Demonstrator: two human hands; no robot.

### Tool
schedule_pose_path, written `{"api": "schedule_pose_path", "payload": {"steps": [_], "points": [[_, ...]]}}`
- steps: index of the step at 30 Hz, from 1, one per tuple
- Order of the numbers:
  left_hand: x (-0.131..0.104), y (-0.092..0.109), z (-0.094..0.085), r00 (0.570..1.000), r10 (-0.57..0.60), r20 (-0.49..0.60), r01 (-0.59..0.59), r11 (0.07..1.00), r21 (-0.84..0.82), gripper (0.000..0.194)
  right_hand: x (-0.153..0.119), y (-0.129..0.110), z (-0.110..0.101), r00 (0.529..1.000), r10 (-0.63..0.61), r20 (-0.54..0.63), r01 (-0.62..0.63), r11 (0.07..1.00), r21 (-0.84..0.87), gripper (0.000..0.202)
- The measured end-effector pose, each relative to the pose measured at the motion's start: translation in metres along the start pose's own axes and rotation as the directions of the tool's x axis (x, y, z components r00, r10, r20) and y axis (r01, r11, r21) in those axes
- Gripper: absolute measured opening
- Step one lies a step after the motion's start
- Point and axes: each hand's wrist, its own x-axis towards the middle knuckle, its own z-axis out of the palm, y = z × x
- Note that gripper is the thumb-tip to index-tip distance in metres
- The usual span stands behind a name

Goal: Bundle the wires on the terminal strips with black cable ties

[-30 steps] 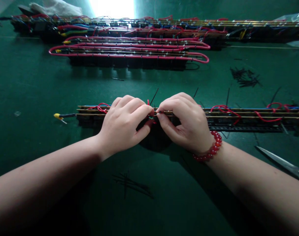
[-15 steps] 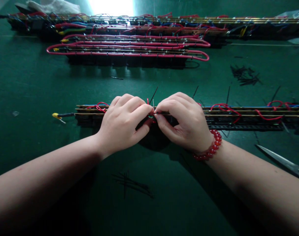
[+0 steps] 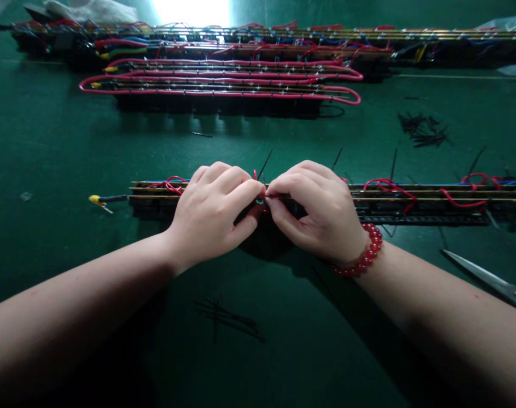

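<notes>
Touching the wired rail [image 3: 379,208], both hands [image 3: 217,207] [image 3: 317,207] are curled inward; whether clamped, I cannot tell.

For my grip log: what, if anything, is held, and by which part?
The left hand and right hand nearly meet at the front wired strip; what they hold, if anything, is hidden or too small to tell.

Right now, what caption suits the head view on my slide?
Left hand and right hand side by side on a red-wired strip assembly, scissors at right.
</notes>
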Motion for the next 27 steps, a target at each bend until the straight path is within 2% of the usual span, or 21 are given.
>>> {"api": "schedule_pose_path", "payload": {"steps": [17, 27], "points": [[-0.0012, 0.0005, 0.0006, 1.000, -0.003, -0.001, 0.003, 1.000, -0.020, 0.015, 0.0004, -0.0002, -0.0007, 1.000, 0.005, 0.018, -0.005, 1.000, -0.007, 0.007], [-0.0010, 0.0001, 0.0009, 1.000, 0.005, -0.009, -0.005, 1.000, 0.006, 0.014, 0.0004, -0.0005, 0.0015, 1.000, -0.012, -0.015, 0.012, 1.000, -0.013, 0.006]]}}
